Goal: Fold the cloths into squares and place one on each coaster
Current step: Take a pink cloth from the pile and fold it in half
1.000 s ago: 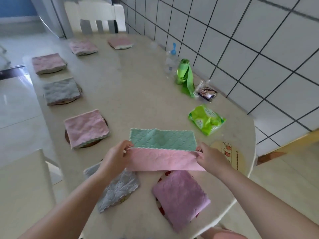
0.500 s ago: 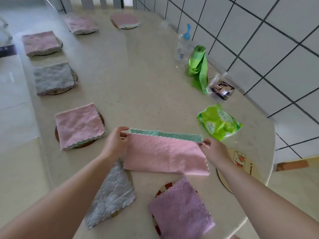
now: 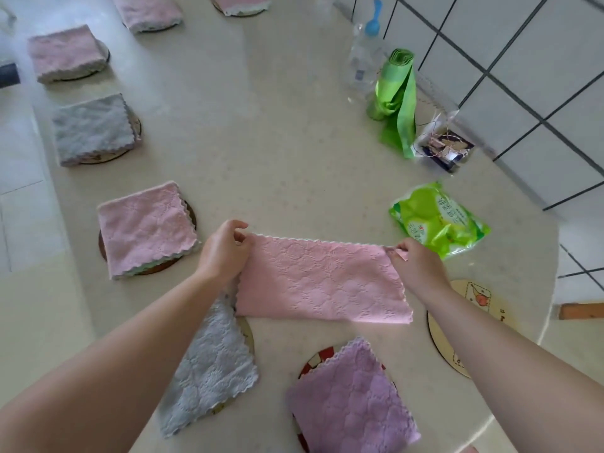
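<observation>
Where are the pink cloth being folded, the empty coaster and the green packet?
pink cloth (image 3: 322,282): head view, middle of its folded pink face.
empty coaster (image 3: 480,300): head view, bare top near the fruit drawing.
green packet (image 3: 439,220): head view, centre of the wrapper.

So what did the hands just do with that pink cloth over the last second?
Both hands, left hand and right hand, carried the pink cloth's near edge over to the far edge, hiding its green side; it is now folded in half. They still pinch its corners. The folded cloths on coasters stayed put.

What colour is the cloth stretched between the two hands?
Pink, with a quilted pattern and scalloped edge: the cloth, seen in the head view.
</observation>
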`<state>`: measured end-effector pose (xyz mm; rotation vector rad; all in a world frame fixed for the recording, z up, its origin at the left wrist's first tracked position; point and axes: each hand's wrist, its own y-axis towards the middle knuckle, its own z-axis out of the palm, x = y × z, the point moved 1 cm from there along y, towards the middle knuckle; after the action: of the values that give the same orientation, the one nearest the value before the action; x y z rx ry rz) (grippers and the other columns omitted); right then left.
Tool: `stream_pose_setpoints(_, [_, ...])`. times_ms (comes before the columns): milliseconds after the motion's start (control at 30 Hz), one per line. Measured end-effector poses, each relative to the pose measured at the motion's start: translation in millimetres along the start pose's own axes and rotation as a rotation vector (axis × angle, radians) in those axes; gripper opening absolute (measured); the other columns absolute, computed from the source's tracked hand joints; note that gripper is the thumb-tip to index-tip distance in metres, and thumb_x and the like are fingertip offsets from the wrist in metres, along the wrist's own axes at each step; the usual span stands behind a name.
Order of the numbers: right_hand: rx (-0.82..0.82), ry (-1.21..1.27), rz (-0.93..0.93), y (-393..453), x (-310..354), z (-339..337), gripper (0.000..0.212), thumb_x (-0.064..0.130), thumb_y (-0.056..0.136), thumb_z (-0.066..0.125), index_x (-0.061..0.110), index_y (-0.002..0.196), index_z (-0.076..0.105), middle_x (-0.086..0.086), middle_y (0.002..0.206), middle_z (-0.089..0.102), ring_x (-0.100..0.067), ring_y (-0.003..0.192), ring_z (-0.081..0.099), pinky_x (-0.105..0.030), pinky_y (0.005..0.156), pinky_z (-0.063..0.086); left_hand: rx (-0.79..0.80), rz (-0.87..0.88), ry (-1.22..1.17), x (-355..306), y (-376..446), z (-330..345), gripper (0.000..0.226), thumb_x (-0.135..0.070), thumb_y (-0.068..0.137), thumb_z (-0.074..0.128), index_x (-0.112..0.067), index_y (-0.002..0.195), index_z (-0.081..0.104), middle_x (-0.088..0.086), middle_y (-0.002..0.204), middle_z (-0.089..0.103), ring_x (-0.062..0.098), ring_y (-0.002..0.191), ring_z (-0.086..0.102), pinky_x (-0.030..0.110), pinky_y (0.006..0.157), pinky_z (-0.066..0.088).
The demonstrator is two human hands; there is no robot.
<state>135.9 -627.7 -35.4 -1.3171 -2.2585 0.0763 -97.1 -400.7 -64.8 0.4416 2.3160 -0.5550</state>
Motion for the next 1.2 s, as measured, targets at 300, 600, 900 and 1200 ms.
stream_pose_setpoints(300, [-0.147,0.021,-0.023,2.8,-5.9,7.4,0.021,0.020,0.088,0.056,0.016,0.109,0.058,-0.006,0.113,0.061,-0.026,0.104,0.055,-0.040,0.087,0.045,-0.046,-0.030,0.005,-12.1,-9.8,-1.7,0.029,-0.025,0.089,0.058,-0.015,0.116,0.056,0.001,0.100,0.056,0.016,0.087,0.056,0.026,0.077,0.042])
stream_pose_setpoints(600, [0.036,-0.267,-0.527,-50.3,30.1,78.5,0.055,0.040,0.088,0.029,0.016,0.135,0.048,-0.006,0.145,0.042,-0.024,0.136,0.034,-0.052,0.111,0.020,0.232,0.723,0.481,-27.9,-84.0,75.2,0.050,-0.030,0.090,0.041,-0.013,0.137,0.043,0.002,0.146,0.039,0.022,0.140,0.025,0.051,0.112,0.024])
stream_pose_setpoints(900, [0.056,-0.473,-0.337,-41.4,-35.7,44.4,0.080,0.072,0.078,-0.007,0.034,0.148,0.005,0.003,0.158,-0.006,-0.012,0.144,-0.009,-0.049,0.112,-0.006,0.191,0.470,0.730,-4.6,-48.4,42.9,0.078,-0.068,0.087,0.019,-0.022,0.149,0.002,-0.002,0.155,-0.010,0.014,0.142,-0.017,0.041,0.115,-0.013])
stream_pose_setpoints(1200, [-0.185,-0.310,-0.638,-25.9,7.0,42.0,0.043,0.039,0.085,0.041,0.015,0.113,0.064,-0.009,0.127,0.057,-0.021,0.122,0.045,-0.061,0.101,0.025,0.127,0.909,0.427,-26.3,-76.4,39.7,0.028,-0.025,0.083,0.054,-0.021,0.108,0.064,-0.001,0.111,0.064,0.019,0.105,0.053,0.041,0.091,0.047])
